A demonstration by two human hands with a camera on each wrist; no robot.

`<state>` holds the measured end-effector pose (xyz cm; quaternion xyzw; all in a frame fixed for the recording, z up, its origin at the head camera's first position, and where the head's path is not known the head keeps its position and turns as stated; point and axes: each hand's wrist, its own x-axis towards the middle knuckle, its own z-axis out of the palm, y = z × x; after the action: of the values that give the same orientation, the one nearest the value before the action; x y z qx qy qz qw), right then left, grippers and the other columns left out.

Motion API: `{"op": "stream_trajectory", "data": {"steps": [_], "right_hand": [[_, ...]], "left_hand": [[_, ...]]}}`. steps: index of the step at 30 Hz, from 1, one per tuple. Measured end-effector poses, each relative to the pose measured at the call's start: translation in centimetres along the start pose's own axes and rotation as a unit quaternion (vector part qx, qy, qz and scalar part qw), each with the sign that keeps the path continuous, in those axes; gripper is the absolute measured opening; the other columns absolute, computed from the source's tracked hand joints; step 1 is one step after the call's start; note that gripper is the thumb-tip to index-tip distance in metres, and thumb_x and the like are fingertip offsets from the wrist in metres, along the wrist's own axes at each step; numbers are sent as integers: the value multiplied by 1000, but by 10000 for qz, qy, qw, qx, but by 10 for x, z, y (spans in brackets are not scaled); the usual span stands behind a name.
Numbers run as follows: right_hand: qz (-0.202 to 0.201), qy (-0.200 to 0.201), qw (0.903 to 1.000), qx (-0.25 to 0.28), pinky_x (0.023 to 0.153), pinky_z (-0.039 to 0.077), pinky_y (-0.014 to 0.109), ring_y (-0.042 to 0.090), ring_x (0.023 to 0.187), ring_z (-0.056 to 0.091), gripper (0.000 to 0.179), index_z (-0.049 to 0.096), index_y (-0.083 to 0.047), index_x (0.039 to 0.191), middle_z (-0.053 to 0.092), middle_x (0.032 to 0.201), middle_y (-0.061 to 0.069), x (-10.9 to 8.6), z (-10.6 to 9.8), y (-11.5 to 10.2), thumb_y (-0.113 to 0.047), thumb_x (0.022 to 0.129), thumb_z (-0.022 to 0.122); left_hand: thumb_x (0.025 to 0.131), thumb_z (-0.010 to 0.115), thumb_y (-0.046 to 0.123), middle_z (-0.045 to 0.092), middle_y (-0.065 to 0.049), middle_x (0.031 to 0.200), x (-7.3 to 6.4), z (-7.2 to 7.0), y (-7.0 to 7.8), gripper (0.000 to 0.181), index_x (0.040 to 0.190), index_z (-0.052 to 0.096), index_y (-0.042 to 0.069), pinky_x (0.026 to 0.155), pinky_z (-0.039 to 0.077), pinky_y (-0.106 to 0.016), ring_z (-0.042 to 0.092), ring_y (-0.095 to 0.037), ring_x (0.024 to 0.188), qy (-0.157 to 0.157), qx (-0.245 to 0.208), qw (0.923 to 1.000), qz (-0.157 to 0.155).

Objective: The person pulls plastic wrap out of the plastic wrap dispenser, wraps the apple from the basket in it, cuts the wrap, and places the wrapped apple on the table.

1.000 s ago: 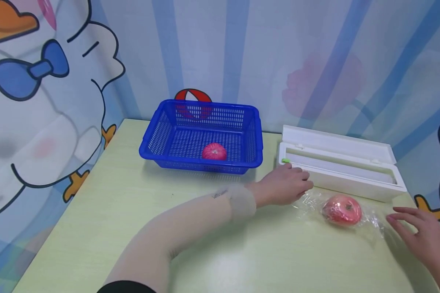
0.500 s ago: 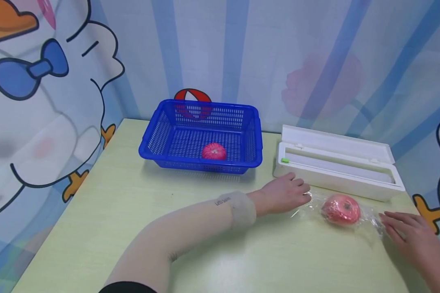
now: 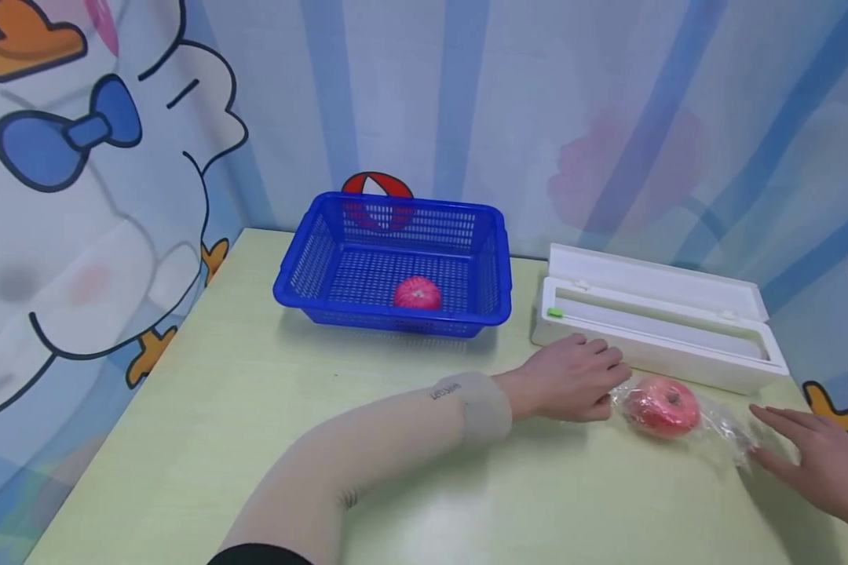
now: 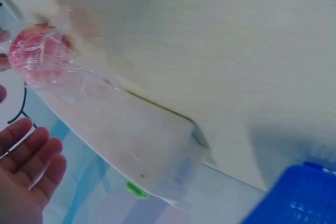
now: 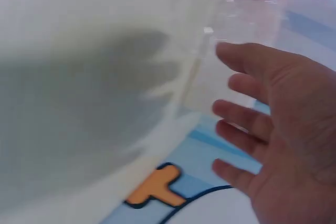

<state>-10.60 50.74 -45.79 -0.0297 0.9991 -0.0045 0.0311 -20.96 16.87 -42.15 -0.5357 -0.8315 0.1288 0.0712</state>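
A red apple (image 3: 660, 406) wrapped in clear plastic film (image 3: 724, 428) lies on the table, loose film spreading out on both sides. My left hand (image 3: 572, 378) is close to the film's left end, back of the hand upward. In the left wrist view that left hand (image 4: 31, 166) shows relaxed, slightly bent fingers with nothing between them. To the right of the apple is my right hand (image 3: 816, 459), its thumb tip right at the film's right end. The right wrist view shows the right hand (image 5: 278, 124) with fingers spread and palm bare.
A white film dispenser box (image 3: 667, 349) with raised lid (image 3: 657, 278) and green slider (image 3: 554, 312) stands just behind the apple. At the back left is a blue plastic basket (image 3: 392, 315) holding a pinkish-red round fruit (image 3: 418, 293). A printed curtain (image 3: 396, 94) hangs behind the table.
My left hand has moved right, off the dispenser's left front to the film's left end. The right hand moved in to the film's right end and shifted slightly outward. The apple stays about in place.
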Motion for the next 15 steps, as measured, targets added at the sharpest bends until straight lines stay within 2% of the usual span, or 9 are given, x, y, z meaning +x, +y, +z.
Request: {"op": "stream_trajectory", "data": {"steps": [4, 7, 9, 12, 15], "right_hand": [[-49, -415, 9990, 166, 98, 39, 82, 69, 121, 43, 90, 41, 15, 151, 45, 137, 50, 4, -16, -11, -27, 87, 87], [-183, -745, 9961, 433, 98, 40, 82, 70, 122, 41, 104, 27, 14, 159, 41, 141, 51, 7, -22, -26, -32, 88, 87], [-369, -765, 9951, 499, 96, 42, 81, 69, 121, 44, 107, 27, 16, 158, 42, 140, 51, 8, -23, -34, -33, 86, 89], [-428, -704, 9959, 362, 96, 44, 79, 67, 121, 46, 107, 31, 15, 157, 45, 140, 49, 8, -22, -40, -34, 83, 91], [-348, -628, 9974, 108, 94, 47, 77, 66, 117, 50, 102, 39, 16, 152, 50, 136, 48, 8, -19, -37, -34, 82, 92]], "left_hand": [[108, 40, 64, 55, 11, 146, 20, -8, 14, 62, 157, 46, 27, 104, 44, -20, 51, -5, 128, -329, -582, 9976, -206], [103, 45, 75, 47, 14, 157, 38, -7, 27, 78, 164, 37, 28, 113, 41, -19, 46, -3, 140, -638, -1094, 9907, -496], [99, 49, 78, 43, 16, 162, 48, -5, 35, 86, 167, 31, 29, 117, 38, -19, 41, -1, 146, -796, -1464, 9832, -744], [97, 54, 77, 34, 18, 168, 60, 0, 44, 92, 171, 22, 32, 120, 34, -21, 32, -1, 153, -976, -1827, 9731, -1013], [97, 59, 74, 36, 20, 165, 67, 5, 49, 90, 170, 22, 37, 121, 32, -21, 33, 1, 151, -1042, -2053, 9664, -1143]]}}
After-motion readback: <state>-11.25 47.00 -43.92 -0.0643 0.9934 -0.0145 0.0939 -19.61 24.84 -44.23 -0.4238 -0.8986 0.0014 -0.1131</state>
